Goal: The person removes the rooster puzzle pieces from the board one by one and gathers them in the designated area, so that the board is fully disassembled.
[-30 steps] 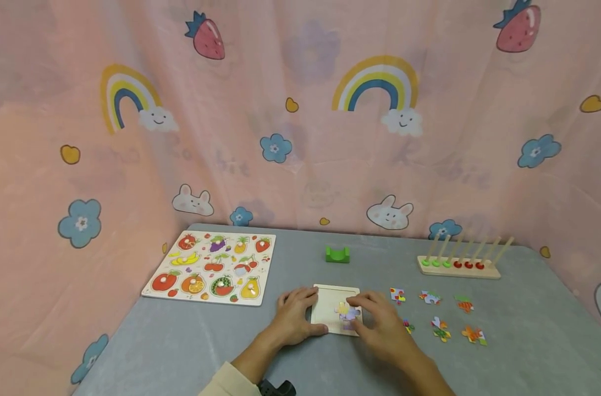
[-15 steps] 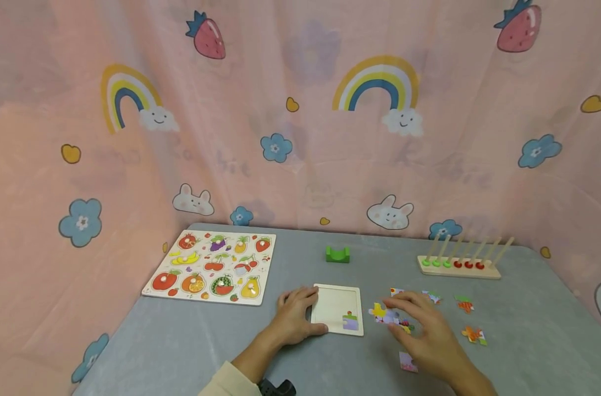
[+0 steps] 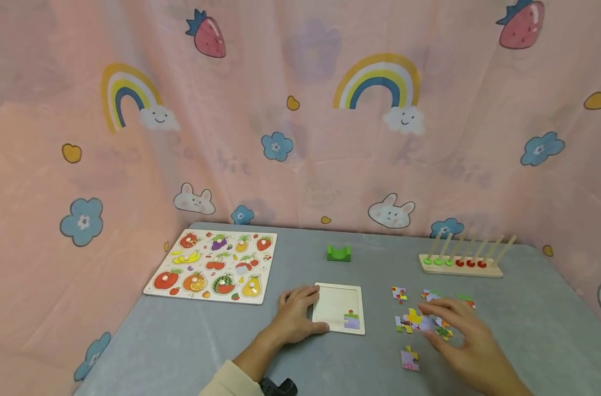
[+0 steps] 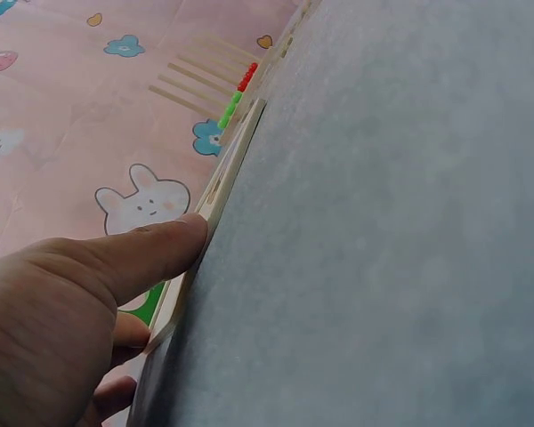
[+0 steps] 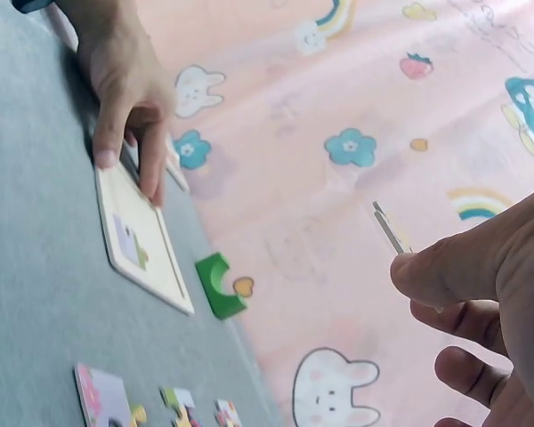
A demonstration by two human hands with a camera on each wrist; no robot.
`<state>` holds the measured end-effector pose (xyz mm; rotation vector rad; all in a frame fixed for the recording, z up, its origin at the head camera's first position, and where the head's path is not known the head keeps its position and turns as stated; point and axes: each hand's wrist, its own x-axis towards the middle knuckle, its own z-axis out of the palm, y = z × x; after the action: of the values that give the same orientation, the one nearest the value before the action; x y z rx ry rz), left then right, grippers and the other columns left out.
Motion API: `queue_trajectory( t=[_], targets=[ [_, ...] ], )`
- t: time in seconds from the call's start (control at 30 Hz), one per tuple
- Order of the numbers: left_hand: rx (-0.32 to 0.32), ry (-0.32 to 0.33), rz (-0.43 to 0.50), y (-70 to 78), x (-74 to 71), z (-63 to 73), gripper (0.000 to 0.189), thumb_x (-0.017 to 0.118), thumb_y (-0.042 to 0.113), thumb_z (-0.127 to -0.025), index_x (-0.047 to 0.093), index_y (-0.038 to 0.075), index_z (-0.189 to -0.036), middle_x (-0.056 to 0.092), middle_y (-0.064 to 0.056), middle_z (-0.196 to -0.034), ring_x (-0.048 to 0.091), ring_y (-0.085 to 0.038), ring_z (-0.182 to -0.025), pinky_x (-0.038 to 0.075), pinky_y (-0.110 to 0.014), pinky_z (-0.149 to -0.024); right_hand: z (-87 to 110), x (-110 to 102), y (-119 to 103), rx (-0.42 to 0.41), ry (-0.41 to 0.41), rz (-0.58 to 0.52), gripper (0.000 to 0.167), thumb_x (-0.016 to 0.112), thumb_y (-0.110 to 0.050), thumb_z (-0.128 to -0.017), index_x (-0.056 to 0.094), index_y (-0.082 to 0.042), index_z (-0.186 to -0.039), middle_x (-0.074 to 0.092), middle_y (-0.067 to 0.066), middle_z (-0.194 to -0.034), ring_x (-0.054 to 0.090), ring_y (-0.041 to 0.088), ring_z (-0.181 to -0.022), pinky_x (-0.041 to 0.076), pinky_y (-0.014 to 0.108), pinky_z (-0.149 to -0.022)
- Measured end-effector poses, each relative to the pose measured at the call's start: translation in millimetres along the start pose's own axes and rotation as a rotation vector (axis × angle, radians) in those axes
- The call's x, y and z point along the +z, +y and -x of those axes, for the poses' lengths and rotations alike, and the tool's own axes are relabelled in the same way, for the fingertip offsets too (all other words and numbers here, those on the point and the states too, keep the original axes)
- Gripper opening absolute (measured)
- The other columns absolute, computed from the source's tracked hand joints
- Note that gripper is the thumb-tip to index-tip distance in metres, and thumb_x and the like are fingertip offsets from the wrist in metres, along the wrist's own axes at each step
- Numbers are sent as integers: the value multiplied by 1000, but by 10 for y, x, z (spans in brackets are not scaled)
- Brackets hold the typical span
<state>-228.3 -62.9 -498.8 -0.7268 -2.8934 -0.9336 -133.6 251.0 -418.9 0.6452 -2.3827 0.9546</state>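
Observation:
My left hand holds the shallow wooden puzzle tray by its left side, thumb on the front edge and fingers at the left rim. One purple-and-green jigsaw piece lies in the tray's front right corner. To the right of the tray, my right hand pinches a yellow-and-purple jigsaw piece between thumb and fingers, raised above the table. Seen edge-on in the right wrist view, the held piece sticks out past the thumb. Below it on the table are loose pieces, partly covered by the hand.
Loose jigsaw pieces lie in rows right of the tray, with a pink-purple piece nearest me. A fruit peg puzzle board is at the left. Behind stand a green block and a wooden peg rack with green and red rings.
My right hand has lifted the yellow-and-purple piece out of the tray and carried it rightward over the loose pieces. The left hand stays on the tray.

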Motion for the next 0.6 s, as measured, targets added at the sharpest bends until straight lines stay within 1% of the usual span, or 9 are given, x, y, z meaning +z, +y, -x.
queue_trajectory(
  t=[0.1,0.2,0.33,0.47,0.53,0.6],
  targets=[
    [-1,0,-2,3,3,-4,75,83,37,-73,56,5,-135,47,-2,-143,36,-26,-134,16,-54,-104,55,-72,67,-32,-5,-11,61,81,13,-62,68,-11,-117,58,-1,-115,44,4,-111,29,10,-88],
    [-3,-2,-6,5,3,-6,75,83,37,-73,56,5,-136,47,-2,-143,35,-26,-134,16,-54,-104,117,-128,122,-44,-12,-4,63,81,14,-61,68,-11,-117,58,-2,-115,43,3,-110,29,10,-87],
    [0,-4,-9,10,-4,-6,75,82,37,-74,56,4,-136,47,-2,-143,35,-26,-134,16,-53,-104,196,-176,180,-30,-19,0,61,81,14,-62,68,-12,-117,58,-5,-113,42,2,-111,29,10,-87],
    [0,-2,-8,18,-13,0,74,82,37,-74,56,4,-135,47,-3,-143,36,-26,-134,16,-53,-104,274,-194,256,-17,-19,0,59,81,14,-62,70,-12,-114,58,-7,-112,41,1,-114,27,9,-89],
    [0,-3,-9,18,-13,2,74,82,37,-74,56,4,-135,47,-3,-143,36,-27,-134,16,-54,-104,318,-202,301,5,-25,4,57,81,13,-62,70,-12,-113,59,-8,-110,41,0,-112,27,8,-89],
    [0,-3,-10,18,-13,3,74,82,37,-74,56,4,-135,47,-3,-143,35,-27,-134,16,-54,-104,365,-207,347,46,-36,24,53,82,9,-64,71,-13,-111,59,-9,-108,41,-2,-109,28,8,-86]
  ],
)
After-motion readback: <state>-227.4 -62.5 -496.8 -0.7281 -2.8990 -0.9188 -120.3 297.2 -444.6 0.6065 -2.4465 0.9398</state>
